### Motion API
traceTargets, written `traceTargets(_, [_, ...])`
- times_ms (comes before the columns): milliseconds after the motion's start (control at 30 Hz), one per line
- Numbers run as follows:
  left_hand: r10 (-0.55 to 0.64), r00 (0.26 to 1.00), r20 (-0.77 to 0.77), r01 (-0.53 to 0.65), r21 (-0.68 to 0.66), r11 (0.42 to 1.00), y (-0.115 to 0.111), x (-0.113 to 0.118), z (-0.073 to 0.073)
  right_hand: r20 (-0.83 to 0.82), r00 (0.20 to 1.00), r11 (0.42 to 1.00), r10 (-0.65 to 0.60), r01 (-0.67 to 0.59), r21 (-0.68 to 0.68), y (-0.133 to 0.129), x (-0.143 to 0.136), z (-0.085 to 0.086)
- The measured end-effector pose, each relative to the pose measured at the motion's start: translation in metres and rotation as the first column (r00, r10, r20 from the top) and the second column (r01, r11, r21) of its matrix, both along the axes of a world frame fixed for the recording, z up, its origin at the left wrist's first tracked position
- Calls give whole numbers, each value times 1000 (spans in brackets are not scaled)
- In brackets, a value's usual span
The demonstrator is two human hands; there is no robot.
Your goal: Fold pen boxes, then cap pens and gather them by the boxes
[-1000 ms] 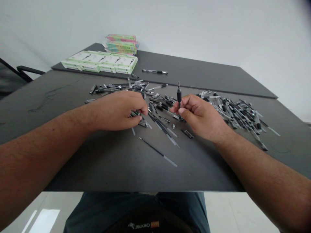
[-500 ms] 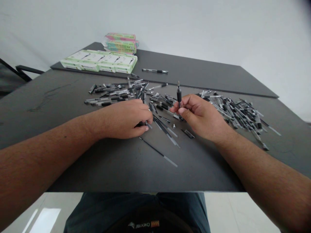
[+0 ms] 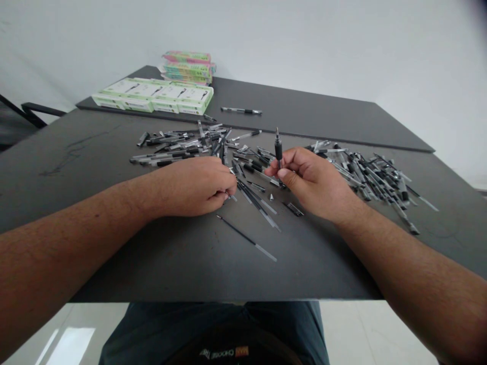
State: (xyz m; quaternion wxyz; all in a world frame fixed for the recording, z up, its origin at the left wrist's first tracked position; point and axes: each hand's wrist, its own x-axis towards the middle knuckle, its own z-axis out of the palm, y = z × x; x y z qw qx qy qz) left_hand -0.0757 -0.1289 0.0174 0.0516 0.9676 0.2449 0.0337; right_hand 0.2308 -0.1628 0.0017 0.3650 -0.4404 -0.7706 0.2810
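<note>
My right hand (image 3: 310, 180) pinches a black-gripped gel pen (image 3: 279, 149) upright, its uncapped tip pointing up. Low over the table, my left hand (image 3: 201, 186) is closed with its fingertips together beside the pen parts; whatever they hold is hidden. Several ink refills (image 3: 258, 203) fan out just right of my left fingers. One refill (image 3: 246, 237) lies alone nearer to me. Between the hands rest a small clear cone tip (image 3: 271, 197) and a black pen cap (image 3: 293, 209).
Loose pens and parts form a left pile (image 3: 178, 144) and a right pile (image 3: 380, 177). White-green pen boxes (image 3: 155, 96) and a stack of colourful packs (image 3: 188, 68) stand at the back left. One pen (image 3: 241, 110) lies on the raised dark board (image 3: 304, 111). A chair (image 3: 41, 109) is at the left.
My left fingers have closed further, and the dark piece seen between them is now hidden. The right hand still holds the pen upright. The view has shifted slightly.
</note>
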Motion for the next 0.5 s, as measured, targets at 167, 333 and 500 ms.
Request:
traceTargets(167, [34, 999, 9, -34, 15, 999, -2, 3, -1, 25, 1000, 1000, -18, 18, 5, -2, -1, 3])
traceTargets(333, [67, 998, -4, -66, 6, 998, -4, 7, -1, 31, 999, 1000, -10, 9, 1, -2, -1, 4])
traceTargets(500, [60, 998, 14, -60, 6, 998, -3, 7, -1, 36, 999, 1000, -14, 13, 13, -2, -1, 4])
